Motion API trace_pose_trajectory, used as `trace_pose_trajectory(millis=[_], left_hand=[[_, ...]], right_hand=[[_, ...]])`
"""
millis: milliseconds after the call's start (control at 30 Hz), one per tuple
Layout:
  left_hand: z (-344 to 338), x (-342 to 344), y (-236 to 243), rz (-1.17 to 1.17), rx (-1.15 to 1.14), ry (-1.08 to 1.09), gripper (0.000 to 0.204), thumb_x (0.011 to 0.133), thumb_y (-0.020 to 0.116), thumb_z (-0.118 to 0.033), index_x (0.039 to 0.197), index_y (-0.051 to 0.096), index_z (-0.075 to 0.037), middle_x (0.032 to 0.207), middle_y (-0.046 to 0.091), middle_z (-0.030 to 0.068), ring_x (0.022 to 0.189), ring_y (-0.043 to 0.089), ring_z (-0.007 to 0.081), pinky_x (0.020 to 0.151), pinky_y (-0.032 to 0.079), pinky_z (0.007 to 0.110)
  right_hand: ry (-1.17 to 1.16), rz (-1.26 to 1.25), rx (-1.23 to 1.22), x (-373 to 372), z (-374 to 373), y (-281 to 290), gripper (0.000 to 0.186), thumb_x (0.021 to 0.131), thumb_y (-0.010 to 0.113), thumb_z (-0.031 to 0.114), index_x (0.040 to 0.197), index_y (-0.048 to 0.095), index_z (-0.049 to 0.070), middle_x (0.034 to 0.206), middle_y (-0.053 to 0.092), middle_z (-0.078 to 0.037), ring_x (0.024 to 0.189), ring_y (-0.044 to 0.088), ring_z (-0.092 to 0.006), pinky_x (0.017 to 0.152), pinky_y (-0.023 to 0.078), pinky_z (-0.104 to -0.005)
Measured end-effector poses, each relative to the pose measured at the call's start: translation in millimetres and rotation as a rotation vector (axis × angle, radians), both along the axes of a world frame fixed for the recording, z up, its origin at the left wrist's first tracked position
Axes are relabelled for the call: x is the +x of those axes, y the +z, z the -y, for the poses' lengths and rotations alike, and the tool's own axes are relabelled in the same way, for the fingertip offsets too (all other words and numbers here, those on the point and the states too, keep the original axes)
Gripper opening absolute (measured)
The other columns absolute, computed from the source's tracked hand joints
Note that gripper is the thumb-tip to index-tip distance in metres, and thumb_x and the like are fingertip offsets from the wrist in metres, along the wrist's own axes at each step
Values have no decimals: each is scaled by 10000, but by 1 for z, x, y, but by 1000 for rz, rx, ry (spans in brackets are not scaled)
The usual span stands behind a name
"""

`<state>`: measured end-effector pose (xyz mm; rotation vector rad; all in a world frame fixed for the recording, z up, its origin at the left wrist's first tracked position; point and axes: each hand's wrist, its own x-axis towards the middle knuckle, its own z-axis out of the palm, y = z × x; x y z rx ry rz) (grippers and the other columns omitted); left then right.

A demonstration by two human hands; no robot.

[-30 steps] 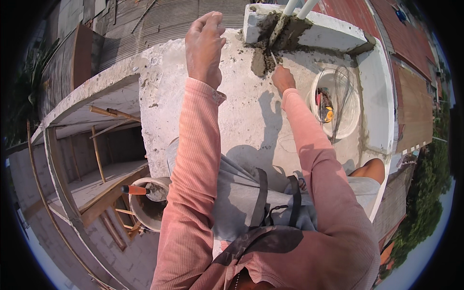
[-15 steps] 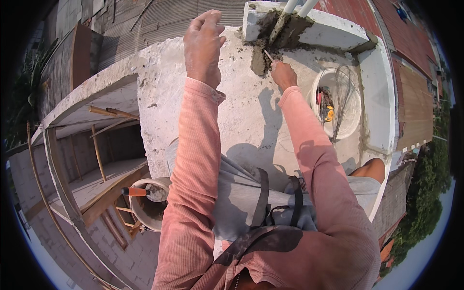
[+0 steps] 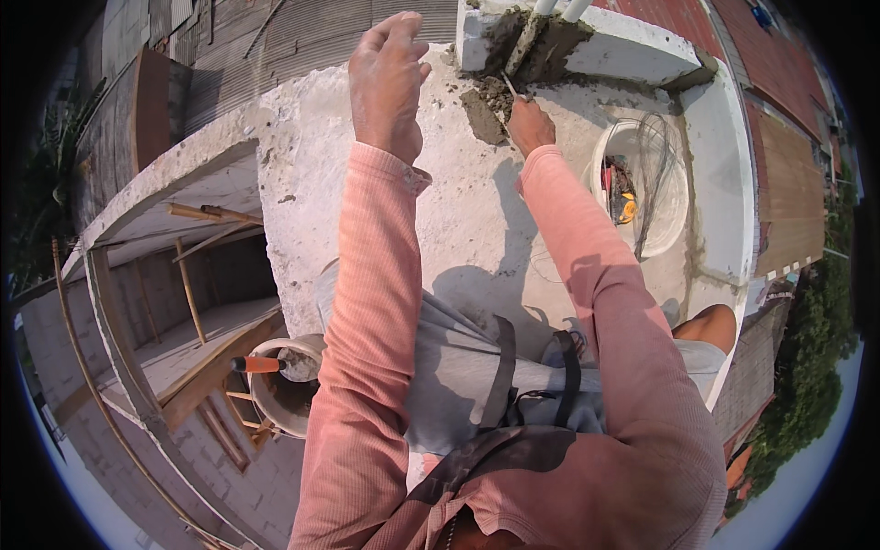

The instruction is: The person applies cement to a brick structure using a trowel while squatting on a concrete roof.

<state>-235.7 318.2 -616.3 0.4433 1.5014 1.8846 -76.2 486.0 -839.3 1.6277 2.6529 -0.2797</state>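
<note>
My left hand is held up over the far edge of the pale slab, fingers loosely bent and apart, with nothing seen in it. My right hand is closed on a thin, light-coloured tool, whose exact kind I cannot make out. Its tip is at the wet grey mortar packed around two white pipes. They rise at a low white wall. More mortar lies on the slab just left of my right hand.
A white bucket holding tangled wire and a yellow item stands right of my right forearm. By my left elbow, a second bucket carries an orange-handled trowel. The slab's left edge drops to a lower level with wooden props.
My right hand has shifted slightly farther away and to the left, bringing the tool's tip closer to the pipe base. My left hand stays raised in nearly the same place.
</note>
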Motion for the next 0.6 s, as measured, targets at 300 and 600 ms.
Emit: trace_pose_trajectory(millis=[300, 600], left_hand=[[4, -3, 2, -5, 9, -1, 531, 971, 635, -340, 1359, 520, 4, 1384, 517, 168, 1210, 570, 277, 987, 492, 374], [10, 22, 25, -130, -52, 58, 537, 968, 635, -332, 1364, 520, 12, 1371, 523, 167, 1192, 577, 269, 983, 493, 378]], right_hand=[[75, -93, -44, -8, -8, 60, 300, 955, 476, 149, 1067, 701, -16, 1047, 707, -273, 995, 688, -462, 875, 549, -544], [159, -8, -130, -14, 6, 46, 301, 956, 485, 180, 1101, 718, 55, 1123, 696, -256, 1061, 671, -453, 920, 530, -546]])
